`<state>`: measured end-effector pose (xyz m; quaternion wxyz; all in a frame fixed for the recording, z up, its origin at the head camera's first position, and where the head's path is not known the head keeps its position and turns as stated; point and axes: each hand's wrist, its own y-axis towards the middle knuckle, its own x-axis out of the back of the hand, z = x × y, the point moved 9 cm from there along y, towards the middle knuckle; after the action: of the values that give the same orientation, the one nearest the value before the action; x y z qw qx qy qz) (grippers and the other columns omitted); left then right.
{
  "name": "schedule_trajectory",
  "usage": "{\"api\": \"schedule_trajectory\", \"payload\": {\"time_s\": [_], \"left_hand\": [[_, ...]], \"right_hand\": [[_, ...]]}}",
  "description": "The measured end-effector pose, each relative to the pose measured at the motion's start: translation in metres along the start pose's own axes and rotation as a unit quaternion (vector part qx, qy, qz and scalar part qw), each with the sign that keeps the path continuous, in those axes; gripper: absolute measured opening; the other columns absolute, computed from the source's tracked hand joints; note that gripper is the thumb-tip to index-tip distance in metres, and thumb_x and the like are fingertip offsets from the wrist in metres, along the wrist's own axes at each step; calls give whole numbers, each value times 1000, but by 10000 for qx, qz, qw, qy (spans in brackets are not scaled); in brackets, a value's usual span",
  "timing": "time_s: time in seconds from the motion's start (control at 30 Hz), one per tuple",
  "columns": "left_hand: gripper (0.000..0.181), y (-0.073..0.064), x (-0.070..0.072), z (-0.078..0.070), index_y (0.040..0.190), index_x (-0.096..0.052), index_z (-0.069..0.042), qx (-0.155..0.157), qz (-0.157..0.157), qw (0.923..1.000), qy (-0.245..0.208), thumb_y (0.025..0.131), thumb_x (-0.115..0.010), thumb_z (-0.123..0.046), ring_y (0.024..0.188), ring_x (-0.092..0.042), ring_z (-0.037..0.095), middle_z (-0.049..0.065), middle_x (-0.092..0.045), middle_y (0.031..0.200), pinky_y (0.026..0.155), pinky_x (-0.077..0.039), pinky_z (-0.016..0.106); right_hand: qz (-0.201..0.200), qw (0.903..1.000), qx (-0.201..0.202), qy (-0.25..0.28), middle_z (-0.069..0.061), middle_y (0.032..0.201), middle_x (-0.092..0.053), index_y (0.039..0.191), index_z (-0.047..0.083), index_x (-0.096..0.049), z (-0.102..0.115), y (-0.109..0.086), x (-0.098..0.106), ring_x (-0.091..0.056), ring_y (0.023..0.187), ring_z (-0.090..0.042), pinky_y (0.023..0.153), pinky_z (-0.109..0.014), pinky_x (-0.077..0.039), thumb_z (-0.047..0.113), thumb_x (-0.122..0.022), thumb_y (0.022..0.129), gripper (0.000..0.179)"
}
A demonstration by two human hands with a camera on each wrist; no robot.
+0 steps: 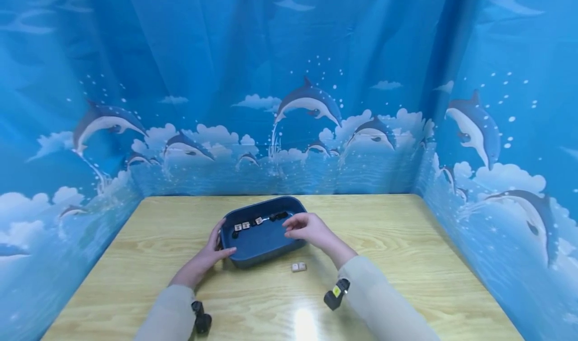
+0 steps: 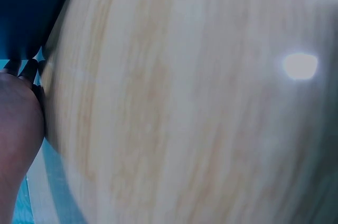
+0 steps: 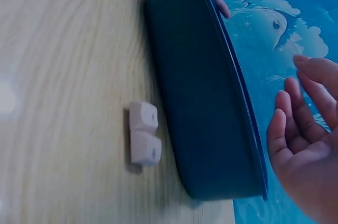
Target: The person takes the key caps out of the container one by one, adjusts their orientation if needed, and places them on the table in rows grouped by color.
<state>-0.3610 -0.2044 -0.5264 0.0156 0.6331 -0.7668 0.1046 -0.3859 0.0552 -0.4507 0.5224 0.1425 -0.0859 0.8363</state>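
Note:
A dark blue tray (image 1: 264, 249) sits tilted slightly on the tabletop, its open side up. My left hand (image 1: 208, 253) grips the tray's left end, the thumb lying over the near rim and the fingers along the outer side. Over the tray's right end hovers my right hand (image 1: 311, 230); in the right wrist view its fingers (image 3: 278, 129) are loosely bent with nothing between them. Inside the tray, a row of small pieces runs along the far side: white keycaps (image 1: 246, 225) and black bits (image 1: 281, 215). Two pale keycaps (image 3: 144, 133) lie side by side on the table before the tray.
The wooden table (image 1: 379, 230) extends on both sides of the tray. A blue curtain (image 1: 217, 80) printed with dolphins hangs behind it and along both sides. Small black cameras (image 1: 336, 295) are strapped to both wrists.

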Motion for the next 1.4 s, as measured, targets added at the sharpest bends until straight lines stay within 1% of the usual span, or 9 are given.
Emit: {"api": "schedule_trajectory", "payload": {"time_s": [0.13, 0.2, 0.37, 0.57, 0.7, 0.93, 1.07, 1.27, 1.4], "left_hand": [[101, 0, -1, 0, 158, 1, -26, -43, 1, 10000, -3, 88, -70, -7, 145, 5, 43, 29, 2, 158, 112, 5, 62], [102, 0, -2, -1, 158, 1, -26, -57, 3, 10000, -12, 88, -70, -7, 145, 4, 43, 29, 1, 158, 112, 5, 61], [101, -1, 0, -1, 157, 1, -28, 8, -10, 10000, 10, 88, -70, -8, 145, 6, 43, 28, 2, 158, 112, 5, 62], [101, -2, 2, -2, 157, 1, -29, -21, -28, 10000, -15, 88, -70, -8, 145, 6, 43, 29, 5, 158, 111, 6, 62], [101, -1, 3, -1, 157, 0, -29, -36, -43, 10000, -22, 87, -71, -8, 144, 6, 44, 29, 5, 158, 111, 6, 62], [100, 1, 4, 3, 157, 0, -29, 102, -69, 9999, 78, 88, -71, -11, 144, 3, 47, 28, 4, 158, 110, 4, 65], [100, 2, 5, 3, 157, -2, -28, 44, -98, 9999, 28, 87, -72, -11, 144, 2, 46, 28, 2, 158, 111, 4, 64], [101, 5, 4, 6, 157, -5, -29, 43, -82, 9999, 54, 86, -74, -12, 144, 4, 44, 27, 0, 158, 112, 2, 62], [101, 3, 5, 8, 157, -6, -30, 79, -141, 9999, 55, 86, -74, -13, 144, 4, 44, 27, 3, 159, 112, 1, 63]], "right_hand": [[-161, 9997, -103, 133, -3, 93, -67, 109, 2, -71, 0, 14, -2, -63, 86, -16, 79, -37, -55, 8, -73, 87, 23], [-159, 9996, -150, 191, -4, 94, -68, 109, 2, -71, 1, 20, -4, -63, 88, -17, 83, -41, -54, 6, -71, 87, 22], [86, 9993, -176, 315, -6, 97, -68, 114, -2, -67, 0, 37, -13, -65, 91, -17, 89, -47, -52, 6, -68, 90, 26], [249, 9987, -272, 359, -6, 105, -69, 119, -2, -66, -1, 56, -21, -65, 94, -17, 92, -54, -48, 11, -70, 90, 32], [433, 9976, -363, 408, -13, 113, -68, 122, -3, -64, -1, 68, -27, -66, 97, -19, 93, -53, -48, 10, -68, 90, 35], [720, 9943, -663, 433, -10, 113, -69, 124, -1, -64, -10, 83, -38, -64, 105, -23, 93, -48, -50, 15, -66, 93, 35], [916, 9921, -785, 335, -13, 118, -67, 125, 0, -64, -16, 88, -44, -63, 108, -24, 93, -47, -50, 15, -65, 93, 35], [899, 9898, -1077, 234, -14, 121, -66, 126, 1, -64, -28, 91, -45, -62, 110, -24, 92, -45, -51, 13, -63, 94, 33], [995, 9889, -1094, 111, -12, 123, -65, 127, 2, -63, -30, 95, -52, -61, 111, -23, 90, -42, -52, 13, -64, 94, 35]]}}
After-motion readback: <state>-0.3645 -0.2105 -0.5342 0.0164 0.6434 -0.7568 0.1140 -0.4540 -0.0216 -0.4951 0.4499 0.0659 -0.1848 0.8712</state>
